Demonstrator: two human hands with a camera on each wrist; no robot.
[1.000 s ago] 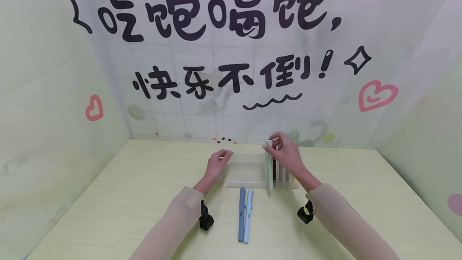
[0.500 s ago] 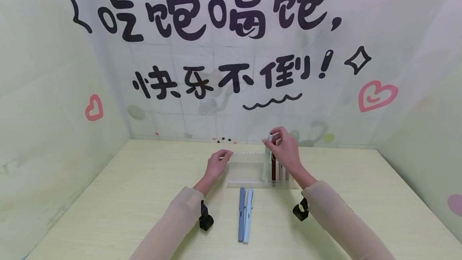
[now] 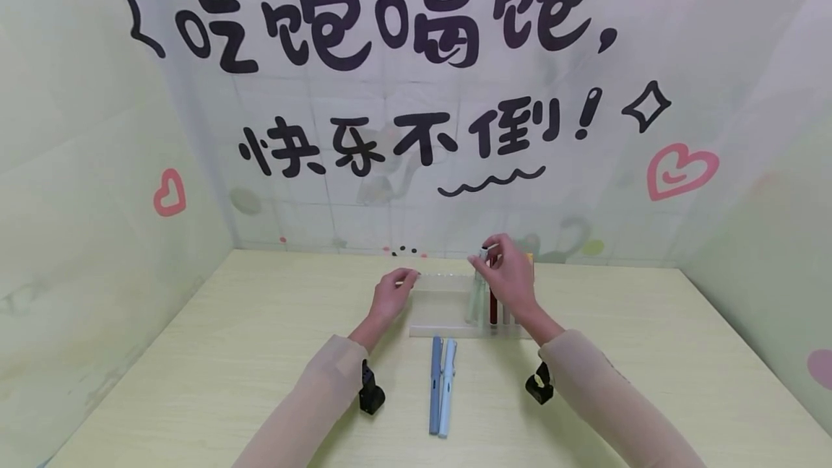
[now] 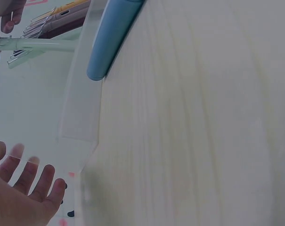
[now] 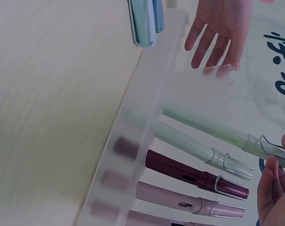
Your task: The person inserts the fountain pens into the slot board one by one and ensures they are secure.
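Currently, one pale green pen [image 5: 213, 127] is pinched by the right hand [image 3: 511, 276]; clear rack [image 3: 445, 309] touched at left end by left hand [image 3: 391, 296], fingers loosely extended.

Pale green, maroon and mauve pens [image 5: 180, 168] are seen at the whitish rack [image 5: 147, 80], two blue pens [image 3: 434, 387] before it.

Pale wood-grain table [image 3: 227, 367], head view: translucent pen rack [image 3: 443, 331] sits on it near 12 o'clock. Off the rack's 7 o'clock, blue pen [image 3: 435, 388] lies flat; light-blue pen [image 3: 446, 392] lies just beside it at 3 o'clock.
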